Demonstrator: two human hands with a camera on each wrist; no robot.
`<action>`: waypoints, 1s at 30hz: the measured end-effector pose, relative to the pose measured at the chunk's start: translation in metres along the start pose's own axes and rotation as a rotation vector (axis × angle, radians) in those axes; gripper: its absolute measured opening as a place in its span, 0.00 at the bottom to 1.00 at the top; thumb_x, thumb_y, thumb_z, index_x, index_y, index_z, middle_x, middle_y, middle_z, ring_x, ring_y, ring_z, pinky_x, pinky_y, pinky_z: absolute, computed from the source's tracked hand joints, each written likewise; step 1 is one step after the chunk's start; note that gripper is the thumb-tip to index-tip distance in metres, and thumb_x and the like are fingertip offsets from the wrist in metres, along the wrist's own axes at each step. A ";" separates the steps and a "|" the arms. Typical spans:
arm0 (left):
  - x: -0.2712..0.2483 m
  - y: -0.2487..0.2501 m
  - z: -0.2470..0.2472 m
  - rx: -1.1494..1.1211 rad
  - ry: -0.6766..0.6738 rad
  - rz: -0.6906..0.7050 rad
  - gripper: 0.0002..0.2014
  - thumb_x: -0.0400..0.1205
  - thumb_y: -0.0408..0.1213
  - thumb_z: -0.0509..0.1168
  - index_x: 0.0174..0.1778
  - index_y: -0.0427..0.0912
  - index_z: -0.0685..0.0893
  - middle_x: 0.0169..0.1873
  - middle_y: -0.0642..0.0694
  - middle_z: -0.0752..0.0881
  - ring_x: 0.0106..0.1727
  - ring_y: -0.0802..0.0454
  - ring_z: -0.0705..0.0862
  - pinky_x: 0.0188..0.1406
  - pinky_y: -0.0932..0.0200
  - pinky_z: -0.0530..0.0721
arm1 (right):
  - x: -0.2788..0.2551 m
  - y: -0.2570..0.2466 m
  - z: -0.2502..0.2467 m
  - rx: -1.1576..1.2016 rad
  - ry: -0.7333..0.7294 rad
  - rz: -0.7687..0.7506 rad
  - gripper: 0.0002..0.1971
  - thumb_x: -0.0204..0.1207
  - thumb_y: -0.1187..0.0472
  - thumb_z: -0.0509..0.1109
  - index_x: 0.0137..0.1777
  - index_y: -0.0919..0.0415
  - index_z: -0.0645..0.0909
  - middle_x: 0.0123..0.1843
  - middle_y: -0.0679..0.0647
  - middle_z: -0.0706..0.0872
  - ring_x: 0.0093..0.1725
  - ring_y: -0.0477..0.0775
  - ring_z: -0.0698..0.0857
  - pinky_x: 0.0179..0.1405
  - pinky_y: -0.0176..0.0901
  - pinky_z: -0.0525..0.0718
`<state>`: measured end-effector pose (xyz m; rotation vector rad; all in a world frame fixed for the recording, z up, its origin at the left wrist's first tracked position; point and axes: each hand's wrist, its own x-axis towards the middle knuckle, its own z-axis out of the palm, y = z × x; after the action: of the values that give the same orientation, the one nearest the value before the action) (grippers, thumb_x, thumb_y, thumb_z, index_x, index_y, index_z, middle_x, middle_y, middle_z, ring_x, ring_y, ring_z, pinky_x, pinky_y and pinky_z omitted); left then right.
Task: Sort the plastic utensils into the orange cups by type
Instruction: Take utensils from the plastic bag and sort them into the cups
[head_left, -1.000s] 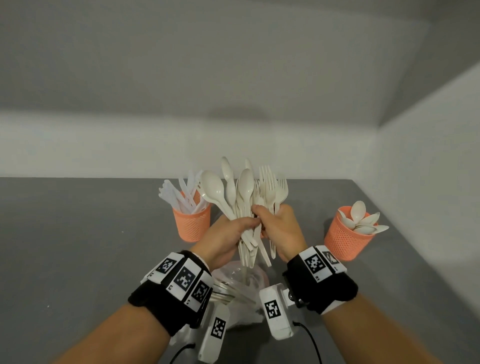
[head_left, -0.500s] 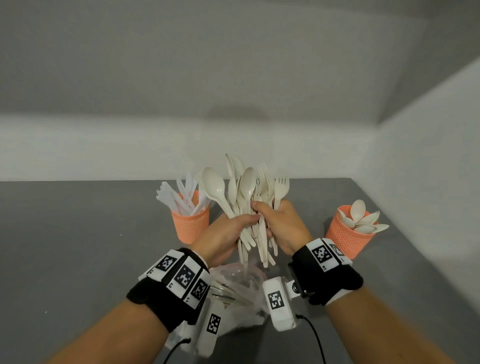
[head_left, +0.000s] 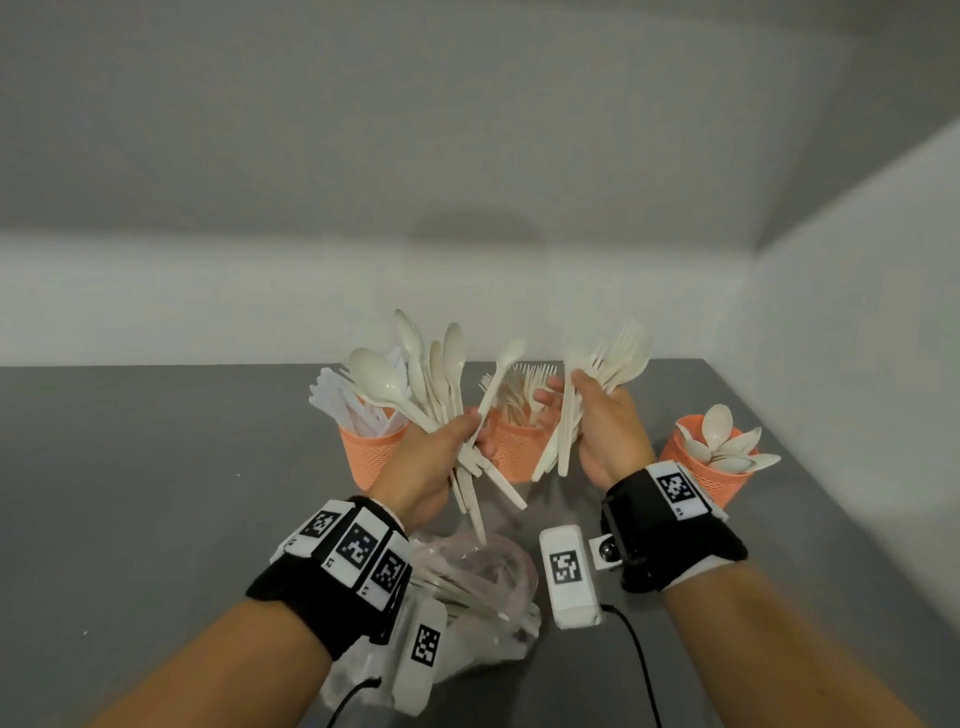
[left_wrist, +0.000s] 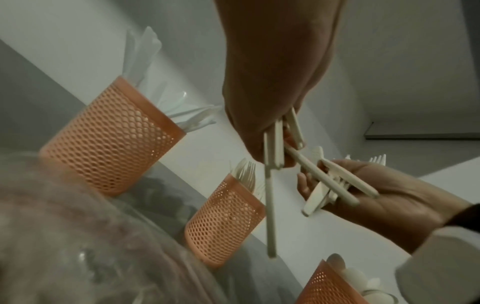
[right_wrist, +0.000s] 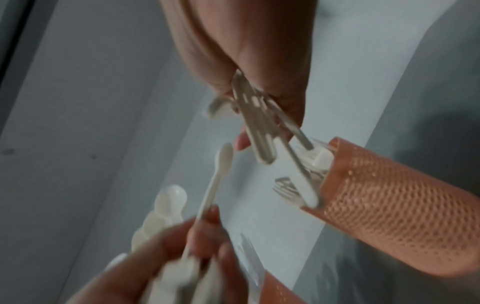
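Note:
My left hand (head_left: 462, 431) grips a fan of cream plastic spoons (head_left: 415, 374), handles hanging down below the fist. My right hand (head_left: 571, 400) grips a bunch of cream forks (head_left: 615, 353), raised just right of the middle orange cup (head_left: 511, 449), which holds forks. The left orange cup (head_left: 370, 453) holds white knives. The right orange cup (head_left: 704, 470) holds spoons. In the left wrist view the spoon handles (left_wrist: 271, 195) stick out below my left hand (left_wrist: 267, 127). The right wrist view shows the fork handles (right_wrist: 259, 127) in my right hand (right_wrist: 249, 82), close to the middle cup (right_wrist: 384, 205).
A crumpled clear plastic bag (head_left: 478, 587) with more utensils lies on the grey table (head_left: 156, 493) between my wrists. White walls close the table at the back and on the right.
The single bundle that both hands held together has split. My right hand has pulled the forks away to the right, and my left hand keeps the spoons.

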<state>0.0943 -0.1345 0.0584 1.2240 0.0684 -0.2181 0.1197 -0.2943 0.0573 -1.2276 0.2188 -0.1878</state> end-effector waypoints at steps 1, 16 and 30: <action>0.000 0.000 -0.002 0.008 -0.023 0.010 0.12 0.84 0.28 0.59 0.35 0.37 0.79 0.19 0.47 0.79 0.24 0.52 0.78 0.38 0.51 0.80 | 0.004 -0.004 -0.001 0.036 -0.009 -0.009 0.09 0.84 0.64 0.56 0.51 0.68 0.76 0.39 0.59 0.84 0.29 0.48 0.88 0.27 0.40 0.87; -0.001 0.017 -0.033 0.075 -0.059 0.079 0.17 0.81 0.19 0.59 0.61 0.40 0.79 0.41 0.39 0.90 0.21 0.57 0.78 0.28 0.61 0.85 | 0.057 0.022 0.021 -0.239 0.114 -0.206 0.20 0.72 0.64 0.73 0.63 0.64 0.76 0.56 0.61 0.86 0.56 0.61 0.86 0.62 0.59 0.84; 0.012 0.009 -0.043 0.053 -0.091 0.048 0.18 0.81 0.19 0.56 0.68 0.21 0.72 0.21 0.50 0.86 0.21 0.58 0.78 0.29 0.64 0.84 | 0.057 0.022 0.024 -1.079 -0.102 -0.445 0.19 0.78 0.54 0.67 0.64 0.65 0.75 0.62 0.60 0.76 0.64 0.59 0.73 0.64 0.47 0.72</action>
<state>0.1107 -0.0928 0.0504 1.2656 -0.0459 -0.2346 0.1813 -0.2797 0.0404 -2.3511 -0.0752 -0.4190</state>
